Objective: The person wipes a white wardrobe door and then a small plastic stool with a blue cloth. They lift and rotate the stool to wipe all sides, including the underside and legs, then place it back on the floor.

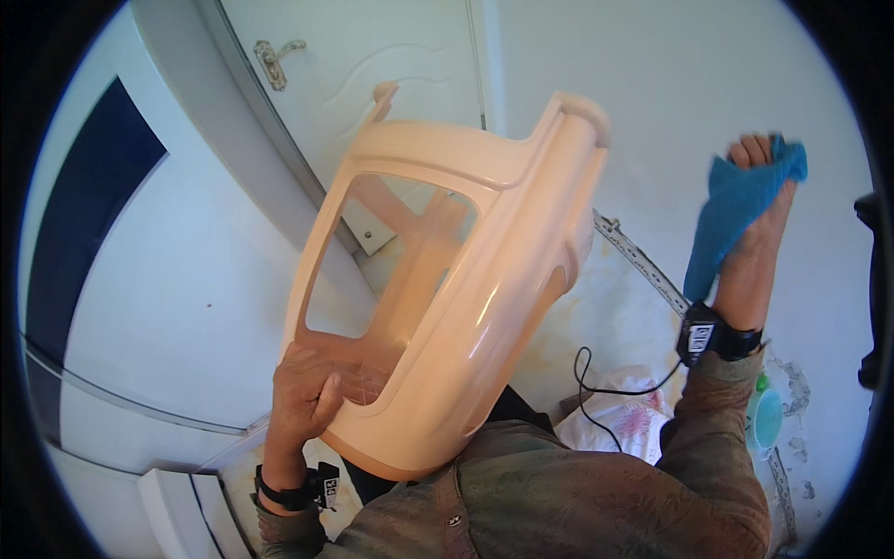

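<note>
A peach-coloured moulded plastic frame (482, 314), perhaps a stool or stand, is tilted in front of my body, its lower end near my lap. Through its large window-like opening I see the inner walls and a grid-like surface at the near end. My left hand (304, 391) grips the rim of that opening at the lower left, fingers reaching inside. Away from the frame, my right hand (756, 234) is raised at the right with a blue cloth (726, 209) held in it. Part of the cloth drapes down over the palm towards the wrist.
Beyond the frame is a white door (433, 35) with a metal lever handle (276, 63). A black cable (594, 391) loops from my right wrist device. Below it lies flower-printed fabric (632, 419). A green tub (766, 416) is by the right wall; a white box (171, 506) stands lower left.
</note>
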`<state>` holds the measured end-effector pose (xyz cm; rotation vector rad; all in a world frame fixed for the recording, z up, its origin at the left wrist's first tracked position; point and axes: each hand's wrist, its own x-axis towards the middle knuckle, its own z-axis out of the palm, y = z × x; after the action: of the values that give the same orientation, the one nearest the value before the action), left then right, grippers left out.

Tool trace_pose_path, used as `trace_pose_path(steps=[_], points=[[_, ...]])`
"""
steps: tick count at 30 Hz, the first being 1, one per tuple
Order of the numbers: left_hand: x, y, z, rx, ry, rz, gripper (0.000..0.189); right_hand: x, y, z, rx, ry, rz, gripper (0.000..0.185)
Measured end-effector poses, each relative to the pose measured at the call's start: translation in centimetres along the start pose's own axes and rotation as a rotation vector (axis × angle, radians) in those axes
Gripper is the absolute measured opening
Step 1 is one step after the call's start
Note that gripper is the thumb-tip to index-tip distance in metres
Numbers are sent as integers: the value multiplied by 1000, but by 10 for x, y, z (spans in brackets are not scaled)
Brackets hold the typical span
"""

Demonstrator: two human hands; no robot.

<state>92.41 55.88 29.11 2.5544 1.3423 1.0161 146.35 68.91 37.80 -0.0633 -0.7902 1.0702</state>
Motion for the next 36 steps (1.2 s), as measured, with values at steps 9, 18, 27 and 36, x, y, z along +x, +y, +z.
trace_pose_path(steps=[9,18,27,36], points=[[7,5,-3,33,-2,59,8,-85,180,133,-1593,-1037,-599,39],[11,7,-3,112,-71,45,10,-125,152,57,-1498,-676,-439,26],[-5,-4,-2,72,-20,-48,10,-105,139,-36,-1720,-48,142,26],[-15,-12,-4,53,7,-67,18,-34,130,18,-1386,106,-259,33]])
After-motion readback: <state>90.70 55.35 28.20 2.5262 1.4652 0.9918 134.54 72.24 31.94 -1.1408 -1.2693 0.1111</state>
